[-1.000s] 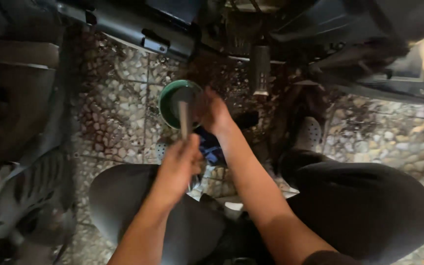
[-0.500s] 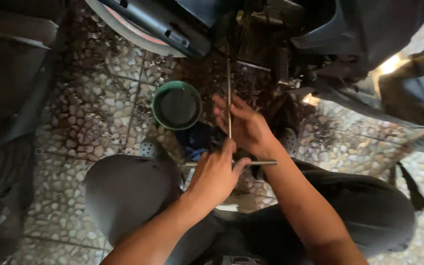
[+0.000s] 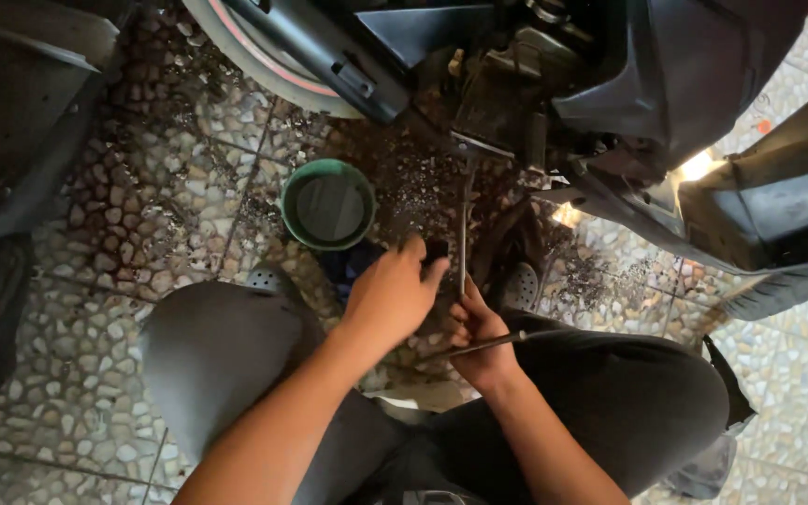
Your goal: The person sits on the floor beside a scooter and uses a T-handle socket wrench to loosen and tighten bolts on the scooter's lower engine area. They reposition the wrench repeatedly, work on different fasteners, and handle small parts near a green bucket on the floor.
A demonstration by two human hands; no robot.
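Where hands point(image 3: 432, 313) meet, long rod point(image 3: 463, 229) top hidden, grip seemingly closed.

The person wears grey trousers point(image 3: 226, 365), plain and smooth over both knees, darker on the right leg point(image 3: 628, 411). Both forearms are bare to beyond the frame's lower edge, with no sleeve in sight. The left hand point(image 3: 390, 299) and right hand point(image 3: 481, 339) are bare: no gloves, rings or watch show. On the feet are grey perforated clogs; the rounded toe of the left clog point(image 3: 266, 279) and of the right clog point(image 3: 521, 285) peeks out past the knees.
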